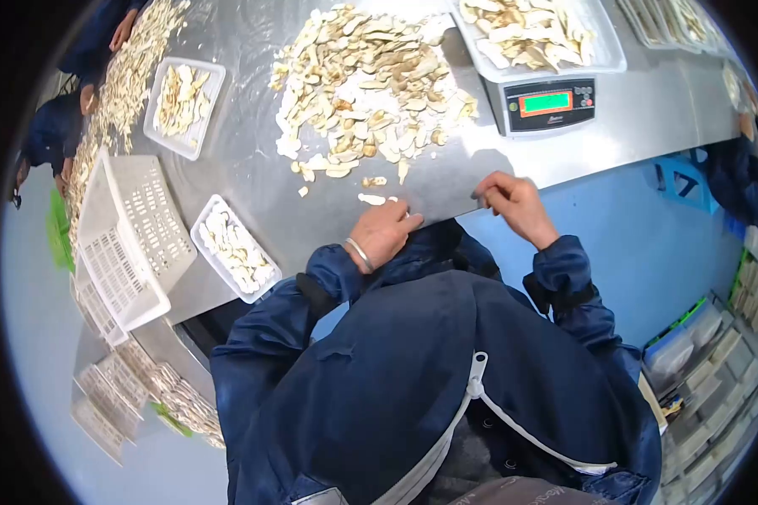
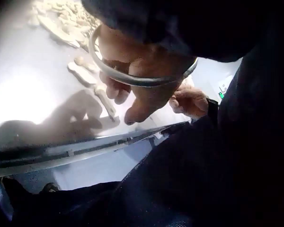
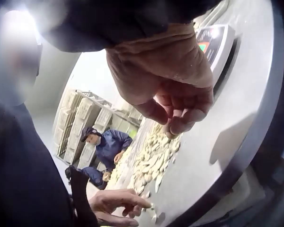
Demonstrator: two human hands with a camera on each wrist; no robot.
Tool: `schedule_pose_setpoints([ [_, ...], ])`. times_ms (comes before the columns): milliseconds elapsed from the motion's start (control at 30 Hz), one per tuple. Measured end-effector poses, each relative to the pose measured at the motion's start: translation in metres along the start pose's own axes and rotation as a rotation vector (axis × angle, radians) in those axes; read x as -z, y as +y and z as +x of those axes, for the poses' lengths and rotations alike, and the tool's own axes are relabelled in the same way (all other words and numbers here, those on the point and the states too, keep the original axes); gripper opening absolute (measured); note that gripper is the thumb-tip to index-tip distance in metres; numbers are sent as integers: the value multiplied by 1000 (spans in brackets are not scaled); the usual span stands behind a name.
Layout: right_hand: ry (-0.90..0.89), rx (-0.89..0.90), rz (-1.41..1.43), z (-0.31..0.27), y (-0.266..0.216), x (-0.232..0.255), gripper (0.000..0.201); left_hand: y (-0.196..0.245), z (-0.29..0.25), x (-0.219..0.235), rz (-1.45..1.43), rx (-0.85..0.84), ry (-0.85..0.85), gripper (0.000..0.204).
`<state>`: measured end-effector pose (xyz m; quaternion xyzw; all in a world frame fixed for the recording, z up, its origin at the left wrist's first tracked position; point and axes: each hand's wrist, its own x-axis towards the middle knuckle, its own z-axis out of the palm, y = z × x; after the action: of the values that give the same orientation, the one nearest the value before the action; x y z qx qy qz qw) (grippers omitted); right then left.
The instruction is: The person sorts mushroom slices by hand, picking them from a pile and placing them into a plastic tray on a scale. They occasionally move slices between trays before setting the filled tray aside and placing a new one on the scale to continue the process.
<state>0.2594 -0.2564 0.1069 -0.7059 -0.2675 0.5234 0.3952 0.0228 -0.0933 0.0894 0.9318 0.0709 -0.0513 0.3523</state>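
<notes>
My left hand (image 1: 381, 234), with a bangle at its wrist, is at the table's near edge with loosely bent fingers beside a pale slice (image 1: 372, 199). In the left wrist view this hand (image 2: 144, 71) is close to a long slice (image 2: 104, 100); I cannot tell if it touches it. My right hand (image 1: 518, 209) is raised near the edge to the right, fingers curled. A small dark spot shows at its fingertips, too small to identify. In the right wrist view its thumb and fingers (image 3: 170, 125) come together with nothing visible between them. Beyond lies a heap of slices (image 1: 370, 93).
A scale (image 1: 547, 105) bears a tray of slices (image 1: 619, 55) at the back right. Two white trays, one farther (image 1: 152, 126) and one nearer (image 1: 269, 282), hold slices on the left beside a tipped basket (image 1: 164, 219). People in dark clothing (image 3: 111, 146) work beyond.
</notes>
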Motion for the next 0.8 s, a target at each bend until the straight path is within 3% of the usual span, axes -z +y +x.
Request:
schedule_pose_setpoints([
  [67,-50,2,-91,7,-6,-15,14,-2,-3,-13,128,45,0,33],
  [100,-67,1,-130,11,-13,-19,15,-3,-2,-16,113,37,108,26],
  [233,-118,48,-281,28,-35,-33,14,-7,-1,-11,192,38,98,13],
  [333,53,444,-465,48,-34,-53,13,-10,-1,-6,285,-56,139,7],
  [367,39,443,-577,54,-37,-56,16,-12,-1,-7,294,-67,135,7],
  [467,203,748,-675,79,-44,-69,22,-19,-3,-15,298,-94,124,8],
  [600,233,783,-888,97,-55,-75,27,-22,-5,-18,235,-105,151,7],
  [800,169,726,-987,109,-45,-75,20,-31,-13,-15,156,-161,173,7],
])
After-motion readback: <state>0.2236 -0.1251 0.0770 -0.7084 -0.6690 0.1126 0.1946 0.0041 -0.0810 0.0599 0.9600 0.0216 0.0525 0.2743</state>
